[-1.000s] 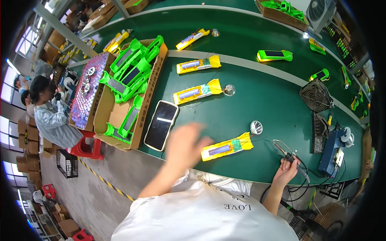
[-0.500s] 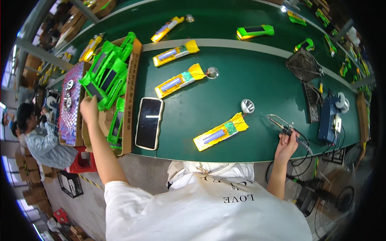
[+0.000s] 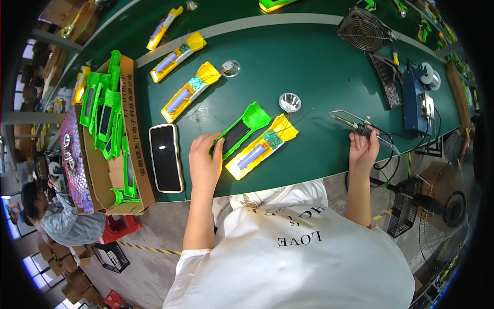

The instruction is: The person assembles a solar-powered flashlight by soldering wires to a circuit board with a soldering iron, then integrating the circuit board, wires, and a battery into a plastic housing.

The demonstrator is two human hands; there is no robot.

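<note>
My left hand (image 3: 205,154) grips one end of a green plastic housing (image 3: 253,117) with a dark panel set in it. That housing is just left of a yellow flashlight housing (image 3: 261,148), which holds a purple battery cell and a green circuit board. A round lamp reflector (image 3: 289,102) sits at the far end of the yellow housing, with thin wires beside it. Off to the right, my right hand (image 3: 363,149) holds a soldering iron (image 3: 361,130), its fingers curled round the handle. A bent metal tube runs along the iron toward its tip.
At left, a cardboard box (image 3: 138,139) holds several green housings. Near it lies a phone (image 3: 165,158). More yellow housings (image 3: 190,92) lie behind. A blue soldering station (image 3: 415,98) with a solder reel and a black fan (image 3: 364,30) stand at right. A person (image 3: 67,216) sits far left.
My left hand has moved right from the cardboard box, bringing a green housing beside the yellow one. My right hand still holds the soldering iron. The whole view has shifted.
</note>
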